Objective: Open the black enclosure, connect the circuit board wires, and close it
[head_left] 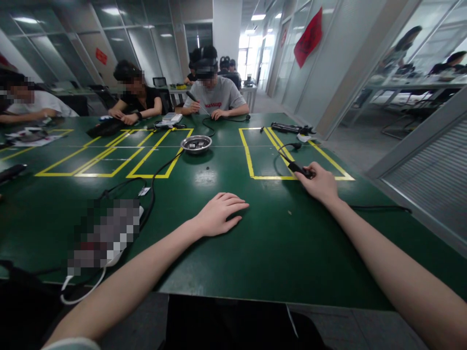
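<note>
My left hand (222,215) lies palm down on the green table (262,253), fingers stretched out, with nothing in it. Farther right, my right hand (321,182) is closed around a dark, elongated object (301,170); its exact kind is hard to make out. From its far end a black cord (286,154) curves up towards a small black end piece (295,146). Both lie over the yellow tape outline (251,163) on the right of the table. A shiny metal bowl (196,145) with small metal pieces inside stands beyond my left hand.
A pixelated item (109,233) and black cables (151,194) lie to my left. A folded black tripod-like object (292,128) rests at the far right edge. Across the table sits a person in a grey shirt (219,95); other people work farther left.
</note>
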`<state>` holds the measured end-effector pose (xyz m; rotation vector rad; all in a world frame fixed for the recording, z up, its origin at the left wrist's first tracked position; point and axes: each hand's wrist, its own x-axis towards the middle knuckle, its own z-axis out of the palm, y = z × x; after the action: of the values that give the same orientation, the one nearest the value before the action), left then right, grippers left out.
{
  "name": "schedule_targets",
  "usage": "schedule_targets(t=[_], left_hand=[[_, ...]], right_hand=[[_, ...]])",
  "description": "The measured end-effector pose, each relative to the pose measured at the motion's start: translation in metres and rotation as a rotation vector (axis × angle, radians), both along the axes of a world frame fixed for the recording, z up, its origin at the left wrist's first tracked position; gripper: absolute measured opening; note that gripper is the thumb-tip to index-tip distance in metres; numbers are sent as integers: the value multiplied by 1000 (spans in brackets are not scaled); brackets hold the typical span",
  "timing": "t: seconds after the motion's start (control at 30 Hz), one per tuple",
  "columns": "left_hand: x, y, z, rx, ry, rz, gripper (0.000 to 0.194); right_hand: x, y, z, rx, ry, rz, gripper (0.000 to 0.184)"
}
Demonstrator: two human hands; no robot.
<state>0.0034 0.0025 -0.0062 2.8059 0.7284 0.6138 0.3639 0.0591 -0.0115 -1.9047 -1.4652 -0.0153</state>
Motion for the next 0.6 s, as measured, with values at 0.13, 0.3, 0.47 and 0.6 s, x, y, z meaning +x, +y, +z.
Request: schedule_targets(t=[0.13, 0.3, 0.47, 0.6], left_hand=[[-2, 0, 1, -14, 6, 18, 37], [-2, -1, 2, -25, 1, 21, 36], [-2, 0, 1, -34, 10, 23, 36], [-2, 0, 2, -41, 14, 22, 36]], right_hand=[[0, 2, 3, -44, -22, -120, 24], [18, -5, 16, 86, 29, -356, 25], [26, -8, 11, 4, 9, -351, 30], [29, 0, 0, -53, -26, -301, 27]])
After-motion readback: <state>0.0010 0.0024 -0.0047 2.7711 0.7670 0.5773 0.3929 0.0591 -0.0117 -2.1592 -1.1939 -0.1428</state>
